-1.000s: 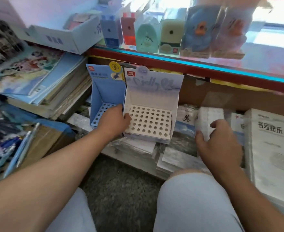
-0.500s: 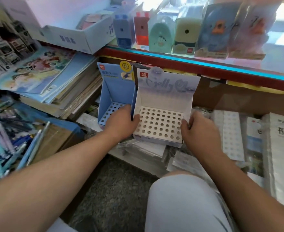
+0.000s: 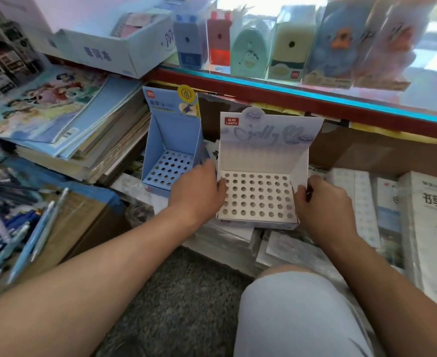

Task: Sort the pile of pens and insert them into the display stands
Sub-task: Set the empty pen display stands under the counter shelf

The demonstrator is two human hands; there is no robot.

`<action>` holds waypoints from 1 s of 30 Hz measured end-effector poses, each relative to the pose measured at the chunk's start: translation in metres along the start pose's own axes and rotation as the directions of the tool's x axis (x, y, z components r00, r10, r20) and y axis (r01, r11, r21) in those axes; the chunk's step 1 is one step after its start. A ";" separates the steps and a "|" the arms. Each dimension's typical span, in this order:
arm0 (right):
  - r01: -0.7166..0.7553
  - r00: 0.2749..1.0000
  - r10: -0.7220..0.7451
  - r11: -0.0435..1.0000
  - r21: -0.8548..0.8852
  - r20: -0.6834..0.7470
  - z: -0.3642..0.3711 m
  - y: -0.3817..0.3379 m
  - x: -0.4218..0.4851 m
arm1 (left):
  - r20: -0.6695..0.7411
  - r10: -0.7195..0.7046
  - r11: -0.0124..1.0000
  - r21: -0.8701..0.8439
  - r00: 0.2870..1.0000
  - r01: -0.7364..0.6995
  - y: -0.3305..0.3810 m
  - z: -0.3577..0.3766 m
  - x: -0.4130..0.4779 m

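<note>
White stand (image 3: 257, 197), holed top facing up, sits on wrapped packs (image 3: 235, 240) under the red counter edge (image 3: 289, 99). It is just right of the blue stand (image 3: 172, 140), the two near but apart at the top. Left hand (image 3: 196, 191) grips the white stand's left edge, thumb on the holed top, fingers going down between the two stands. Right hand (image 3: 323, 204) grasps its right side wall, fingers curled round the edge. Blue stand is upright, with its own holed base.

Pens (image 3: 14, 222) lie in a loose pile at far left, well apart from both stands; some are light blue, some darker.

Book stack (image 3: 88, 140) is left of the blue stand. Boxed sharpeners (image 3: 289, 45) line the glass counter above. White box (image 3: 104, 52) sits at top left. A book (image 3: 428, 228) with printed characters lies at far right. Knee (image 3: 289, 305) in light fabric shows low in the view.
</note>
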State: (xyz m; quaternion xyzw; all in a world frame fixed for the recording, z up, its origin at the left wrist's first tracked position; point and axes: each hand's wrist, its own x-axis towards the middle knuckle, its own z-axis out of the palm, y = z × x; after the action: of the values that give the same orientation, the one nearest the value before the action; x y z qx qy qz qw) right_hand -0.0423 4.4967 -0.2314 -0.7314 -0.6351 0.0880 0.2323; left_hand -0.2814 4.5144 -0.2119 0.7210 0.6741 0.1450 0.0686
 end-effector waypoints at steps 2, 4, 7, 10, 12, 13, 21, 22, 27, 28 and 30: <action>-0.002 1.000 0.002 0.999 -0.034 -0.001 -0.004 0.007 -0.001 | 0.029 0.029 0.997 -0.066 0.999 -0.027 0.006 0.005 -0.003; -0.011 1.000 0.011 0.999 -0.049 -0.001 -0.008 0.012 0.000 | 0.033 0.036 0.992 -0.122 0.999 -0.032 0.011 0.007 -0.004; -0.008 0.999 0.010 0.998 -0.060 0.034 -0.010 0.011 0.003 | 0.027 0.016 0.991 -0.133 1.000 -0.012 0.014 0.008 0.000; 0.000 0.992 0.012 0.996 -0.092 0.125 -0.009 0.004 0.006 | 0.021 -0.021 0.990 -0.137 1.000 0.024 0.010 0.007 0.006; -0.004 0.988 0.018 0.996 -0.088 0.154 -0.009 0.001 0.007 | 0.028 -0.023 0.988 -0.151 0.999 0.027 0.007 0.005 0.007; -0.022 0.988 0.033 0.997 -0.070 0.151 -0.011 -0.002 0.006 | 0.039 -0.020 0.987 -0.157 0.999 0.026 0.006 0.004 0.006; 0.080 0.992 -0.085 0.995 0.055 0.092 -0.036 -0.056 -0.011 | -0.064 -0.118 0.982 -0.153 0.991 0.107 -0.032 -0.034 0.010; 0.129 0.979 -0.147 0.983 0.128 0.141 -0.036 -0.071 -0.012 | -0.104 -0.150 0.978 -0.161 0.983 0.132 -0.044 -0.041 0.013; 0.201 0.873 -0.360 0.879 0.432 0.328 -0.010 -0.149 -0.009 | -0.216 -0.293 0.954 -0.132 0.931 0.270 -0.096 -0.054 0.024; 0.187 0.863 -0.358 0.882 0.433 0.357 0.001 -0.161 -0.006 | -0.196 -0.318 0.946 -0.125 0.928 0.298 -0.103 -0.055 0.026; 0.155 0.866 -0.315 0.908 0.389 0.388 0.023 -0.180 0.001 | -0.130 -0.362 0.931 -0.107 0.923 0.349 -0.116 -0.054 0.030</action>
State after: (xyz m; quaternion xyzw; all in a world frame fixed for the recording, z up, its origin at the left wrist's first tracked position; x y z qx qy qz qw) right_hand -0.2114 4.5183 -0.1704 -0.5556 -0.7311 0.3322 0.2156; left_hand -0.4064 4.5483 -0.1917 0.5707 0.7904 0.2105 0.0732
